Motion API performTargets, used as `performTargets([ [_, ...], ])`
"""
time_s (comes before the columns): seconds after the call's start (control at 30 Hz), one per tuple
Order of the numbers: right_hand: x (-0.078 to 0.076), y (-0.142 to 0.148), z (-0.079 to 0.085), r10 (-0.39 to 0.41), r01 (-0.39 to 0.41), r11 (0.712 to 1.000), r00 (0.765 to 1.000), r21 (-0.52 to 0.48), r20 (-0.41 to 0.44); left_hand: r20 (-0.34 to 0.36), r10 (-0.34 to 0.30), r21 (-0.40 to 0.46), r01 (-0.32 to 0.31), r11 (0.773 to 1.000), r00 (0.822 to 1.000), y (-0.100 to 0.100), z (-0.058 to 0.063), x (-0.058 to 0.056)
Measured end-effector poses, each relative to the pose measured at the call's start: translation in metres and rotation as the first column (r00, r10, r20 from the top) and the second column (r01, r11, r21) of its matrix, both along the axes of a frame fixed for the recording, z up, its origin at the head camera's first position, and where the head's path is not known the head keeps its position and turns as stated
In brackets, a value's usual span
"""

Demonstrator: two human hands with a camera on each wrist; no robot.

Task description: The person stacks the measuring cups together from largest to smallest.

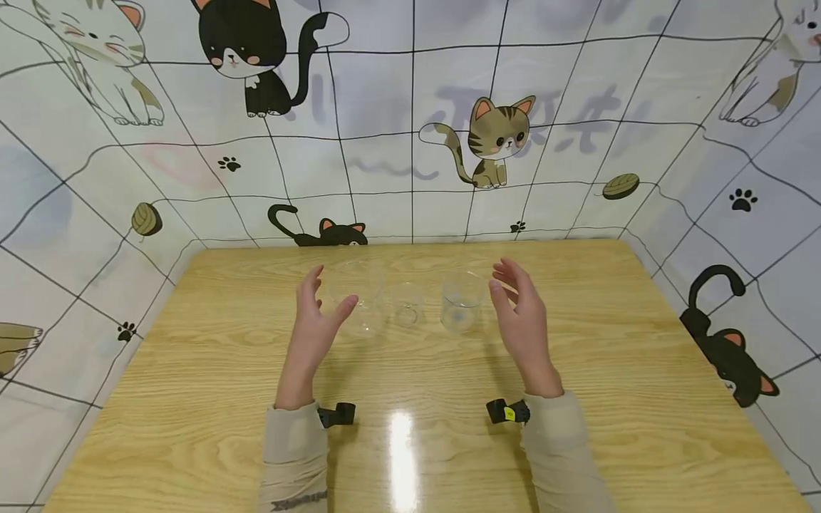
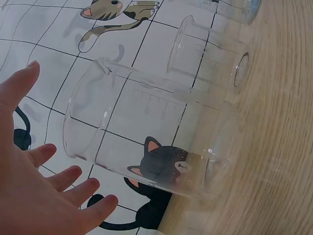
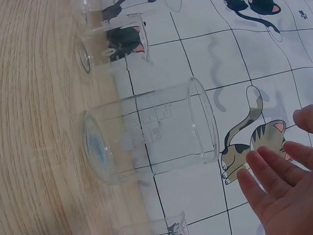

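Note:
My left hand (image 1: 316, 324) is held over the table beside a large clear glass beaker (image 2: 146, 129), fingers spread and thumb apart. In the left wrist view a gap shows between the fingers and the beaker's rim. To the right of it stands a small clear glass beaker (image 1: 407, 303). Further right is a medium glass beaker (image 3: 151, 132) with printed marks and a bluish base. My right hand (image 1: 522, 328) hovers just right of that one, fingers loosely extended, holding nothing. Part of another glass piece (image 3: 177, 226) shows at the bottom of the right wrist view.
The beakers stand in a row toward the back of the wooden table (image 1: 410, 377). A white cloth (image 1: 385, 164) with a grid and cartoon cats hangs behind the table and along both sides. Black wrist cameras (image 1: 338, 415) sit at both cuffs.

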State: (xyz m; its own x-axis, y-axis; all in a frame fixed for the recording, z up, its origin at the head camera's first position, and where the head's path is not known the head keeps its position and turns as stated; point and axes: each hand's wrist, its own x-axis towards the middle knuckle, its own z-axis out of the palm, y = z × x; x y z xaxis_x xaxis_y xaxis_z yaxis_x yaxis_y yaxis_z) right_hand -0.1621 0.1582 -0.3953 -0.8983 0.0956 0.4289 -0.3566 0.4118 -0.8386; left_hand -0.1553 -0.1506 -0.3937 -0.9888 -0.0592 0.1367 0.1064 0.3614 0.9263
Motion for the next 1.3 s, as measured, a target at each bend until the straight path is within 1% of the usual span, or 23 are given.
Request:
performTargets([
  [0.07,0.0,-0.001,0.0,0.002,-0.002,1.0,1.0,-0.003,-0.006,0.019,-0.042,0.049,0.041,0.998,0.999,0.001,0.003,0.002],
  [0.13,0.0,-0.002,-0.001,0.008,-0.008,1.0,1.0,-0.01,-0.005,0.025,-0.065,0.088,0.063,0.994,0.998,0.003,0.006,0.003],
  [0.2,0.0,-0.005,-0.002,0.016,-0.016,1.0,1.0,-0.012,0.002,0.025,-0.082,0.109,0.079,0.991,0.996,0.005,0.008,0.005],
  [0.27,0.001,-0.008,-0.002,0.036,-0.036,0.999,0.999,-0.019,0.01,0.035,-0.095,0.109,0.091,0.99,0.995,0.006,0.008,0.006],
  [0.37,0.003,-0.014,-0.002,0.087,-0.086,0.995,0.996,-0.043,0.023,0.067,-0.106,0.106,0.099,0.989,0.992,0.006,0.007,0.006],
  [0.47,0.005,-0.02,-0.001,0.152,-0.148,0.986,0.987,-0.081,0.044,0.093,-0.111,0.115,0.1,0.988,0.989,0.005,0.003,0.006],
  [0.53,0.006,-0.023,-0.002,0.187,-0.18,0.979,0.981,-0.096,0.061,0.097,-0.117,0.129,0.104,0.986,0.988,0.006,0.0,0.006],
  [0.67,0.008,-0.027,-0.003,0.231,-0.222,0.97,0.969,-0.099,0.089,0.097,-0.135,0.16,0.118,0.98,0.986,0.009,-0.005,0.004],
  [0.83,0.007,-0.032,-0.006,0.278,-0.273,0.959,0.957,-0.075,0.077,0.095,-0.118,0.19,0.099,0.977,0.988,0.01,-0.015,-0.005],
  [0.97,0.007,-0.036,-0.008,0.306,-0.304,0.951,0.95,-0.05,0.057,0.096,-0.091,0.18,0.072,0.981,0.991,0.009,-0.027,-0.011],
  [1.07,0.008,-0.039,-0.009,0.32,-0.318,0.947,0.946,-0.045,0.06,0.093,-0.079,0.173,0.062,0.983,0.993,0.01,-0.032,-0.013],
  [1.13,0.008,-0.041,-0.01,0.334,-0.332,0.942,0.94,-0.045,0.064,0.088,-0.077,0.175,0.061,0.983,0.993,0.01,-0.034,-0.013],
  [1.2,0.013,-0.045,-0.002,0.352,-0.348,0.936,0.933,-0.055,0.072,0.091,-0.086,0.189,0.067,0.98,0.992,0.011,-0.029,-0.011],
  [1.3,0.021,-0.051,0.008,0.377,-0.373,0.926,0.924,-0.06,0.069,0.089,-0.099,0.195,0.08,0.978,0.991,0.01,-0.029,-0.011],
])
